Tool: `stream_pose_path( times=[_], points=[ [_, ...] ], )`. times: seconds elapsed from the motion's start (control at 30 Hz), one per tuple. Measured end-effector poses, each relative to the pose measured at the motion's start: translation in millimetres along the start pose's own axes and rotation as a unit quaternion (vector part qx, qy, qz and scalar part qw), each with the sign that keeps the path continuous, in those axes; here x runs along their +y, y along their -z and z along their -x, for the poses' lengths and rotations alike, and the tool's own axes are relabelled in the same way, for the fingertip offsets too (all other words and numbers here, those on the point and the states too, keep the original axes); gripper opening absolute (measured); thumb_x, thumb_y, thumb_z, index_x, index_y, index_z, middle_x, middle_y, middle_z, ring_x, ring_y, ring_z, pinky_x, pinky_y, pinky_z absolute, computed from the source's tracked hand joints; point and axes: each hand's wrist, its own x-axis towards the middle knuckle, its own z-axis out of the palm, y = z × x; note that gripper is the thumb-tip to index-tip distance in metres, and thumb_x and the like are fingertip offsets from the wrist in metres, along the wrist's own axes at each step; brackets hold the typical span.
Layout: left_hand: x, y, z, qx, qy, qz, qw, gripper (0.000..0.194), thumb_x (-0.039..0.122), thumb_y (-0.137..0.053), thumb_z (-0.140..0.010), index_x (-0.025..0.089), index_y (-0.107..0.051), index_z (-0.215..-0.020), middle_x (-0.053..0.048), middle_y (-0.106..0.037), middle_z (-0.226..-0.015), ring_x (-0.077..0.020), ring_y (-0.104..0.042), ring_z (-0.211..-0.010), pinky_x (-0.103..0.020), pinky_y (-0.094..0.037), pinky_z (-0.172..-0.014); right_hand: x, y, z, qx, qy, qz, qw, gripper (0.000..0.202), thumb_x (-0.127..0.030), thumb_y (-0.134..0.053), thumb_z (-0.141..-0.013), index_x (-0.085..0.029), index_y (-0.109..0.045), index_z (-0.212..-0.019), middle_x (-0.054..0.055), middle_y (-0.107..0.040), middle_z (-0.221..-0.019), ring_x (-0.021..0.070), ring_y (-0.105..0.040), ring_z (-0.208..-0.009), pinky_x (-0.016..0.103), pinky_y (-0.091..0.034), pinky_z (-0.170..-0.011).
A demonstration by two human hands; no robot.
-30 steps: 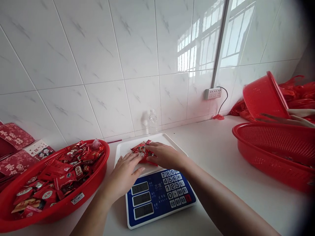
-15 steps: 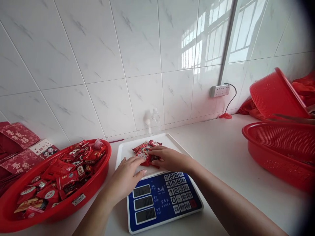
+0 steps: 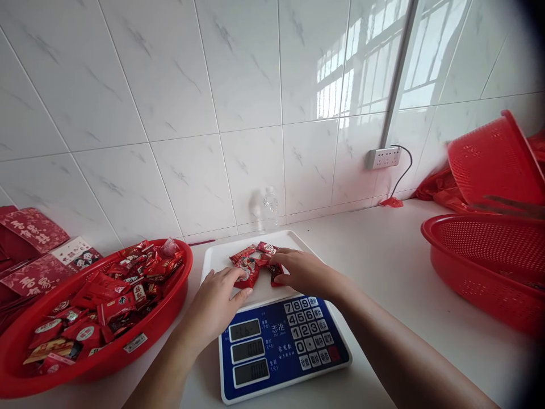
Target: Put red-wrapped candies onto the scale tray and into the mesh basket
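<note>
Several red candy packets (image 3: 248, 271) lie in a loose ring on the white pan (image 3: 221, 262) of a weighing scale. My left hand (image 3: 218, 298) rests at the pan's left front, its fingertips touching a red packet and its thumb held apart. From the right, my right hand (image 3: 304, 272) reaches over the pan. Its fingers and thumb are closed around a small dark-red candy packet (image 3: 276, 276). The scale's blue panel (image 3: 281, 349) faces me, with number keys and three small displays.
On the left stands a red basket (image 3: 181, 301) full of wrapped candy, beside printed red boxes (image 3: 34, 230). A clear bottle (image 3: 271, 207) is by the tiled wall. Two red baskets, one upright (image 3: 477, 284) and one tilted (image 3: 489, 162), stand right, near a power strip (image 3: 384, 158).
The packets lie more spread out, with a gap between the left and right ones. My right hand has shifted slightly right; my left hand has moved a little down and left.
</note>
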Motion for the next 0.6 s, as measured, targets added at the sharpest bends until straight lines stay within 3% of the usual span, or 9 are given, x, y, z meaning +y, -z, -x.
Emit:
stream_pose_path(
  times=[0.33,0.47,0.6],
  points=[
    [-2.7,-1.5,0.2,0.005,0.003,0.003,1.000,0.029,0.037,-0.048,-0.086,0.024,-0.059,-0.109,-0.006,-0.063,-0.114,-0.0240,-0.056,-0.107,-0.043,-0.038,-0.096,4.8,-5.6,-0.4,0.031,-0.016,-0.068,0.997,0.021,-0.011,-0.059,-0.069,-0.021,-0.060,-0.088,0.005,-0.053,-0.099,0.0146,-0.053,-0.074,0.029,-0.045,-0.067],
    [-1.9,-1.1,-0.4,0.013,-0.002,0.007,1.000,0.028,0.036,-0.049,-0.085,0.024,-0.060,-0.107,-0.006,-0.065,-0.110,-0.0240,-0.057,-0.103,-0.043,-0.040,-0.094,6.1,-4.4,0.4,0.078,-0.009,-0.109,0.991,0.023,-0.007,-0.059,-0.068,-0.021,-0.058,-0.086,0.004,-0.050,-0.102,0.0131,-0.053,-0.075,0.029,-0.047,-0.070],
    [4.0,0.0,-2.1,0.041,-0.002,0.037,0.998,0.027,0.037,-0.050,-0.085,0.023,-0.063,-0.104,-0.007,-0.064,-0.109,-0.0245,-0.057,-0.101,-0.041,-0.043,-0.089,0.1,-3.3,0.4,0.141,0.002,-0.198,0.970,0.023,-0.014,-0.063,-0.071,-0.023,-0.057,-0.092,0.004,-0.049,-0.104,0.0134,-0.055,-0.081,0.032,-0.049,-0.077]
  ],
)
